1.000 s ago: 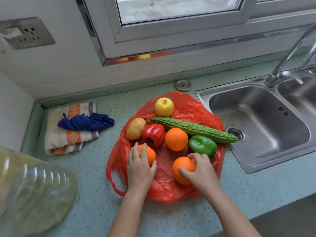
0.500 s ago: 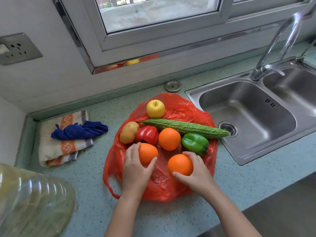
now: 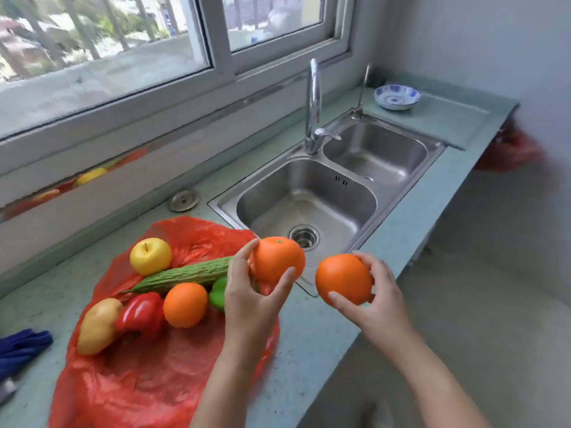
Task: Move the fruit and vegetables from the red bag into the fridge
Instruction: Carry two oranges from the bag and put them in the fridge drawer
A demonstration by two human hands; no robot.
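Left hand (image 3: 250, 304) and right hand (image 3: 377, 301) above the bench (image 3: 318, 341) edge; left orange (image 3: 278, 261) and right orange (image 3: 343, 278) they grip leave a thin gap. Left of hands: produce pile (image 3: 185, 304) on red bag (image 3: 139, 387) blocks bench. Ahead: open sink (image 3: 309, 193), tall faucet (image 3: 313, 103) behind. Right: open floor (image 3: 494, 273). Bowl (image 3: 397, 96) far ahead-right.

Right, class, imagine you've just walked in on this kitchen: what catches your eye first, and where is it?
Two oranges in mid-frame: the left hand grips one orange and the right hand grips the other orange, in front of the steel sink. At lower left the red bag lies spread open, carrying a yellow apple, bitter gourd, potato, red pepper and third orange.
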